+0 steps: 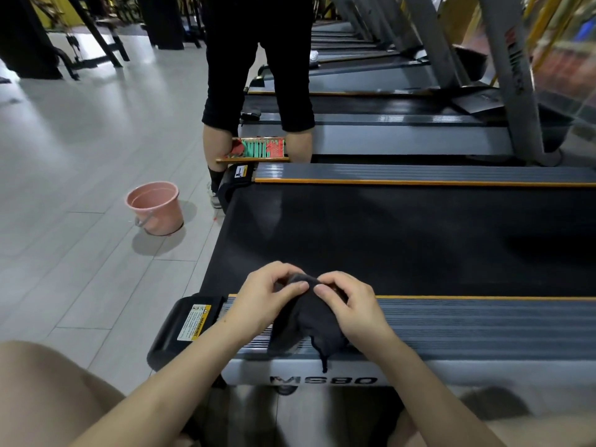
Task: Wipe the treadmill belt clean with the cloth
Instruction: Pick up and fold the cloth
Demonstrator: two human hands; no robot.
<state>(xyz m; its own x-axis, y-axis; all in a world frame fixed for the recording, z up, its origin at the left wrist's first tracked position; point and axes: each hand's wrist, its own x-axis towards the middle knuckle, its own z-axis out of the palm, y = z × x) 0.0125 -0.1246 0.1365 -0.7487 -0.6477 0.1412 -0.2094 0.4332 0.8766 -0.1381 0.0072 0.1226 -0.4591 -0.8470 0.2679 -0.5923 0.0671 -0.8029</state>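
Note:
A dark grey cloth [311,321] is bunched between both my hands over the near side rail of the treadmill. My left hand [267,295] pinches its upper left part and my right hand [351,306] grips its upper right part. A loose thread hangs from the cloth's lower end. The black treadmill belt [403,237] stretches across the view just beyond my hands, between two ribbed grey side rails edged in orange. The cloth's top edge reaches the belt's near edge.
A pink bucket [154,208] stands on the grey tiled floor left of the belt's end. Another person in black stands at the belt's far left corner [258,75]. More treadmills [387,124] line up behind. My bare knees show at the bottom.

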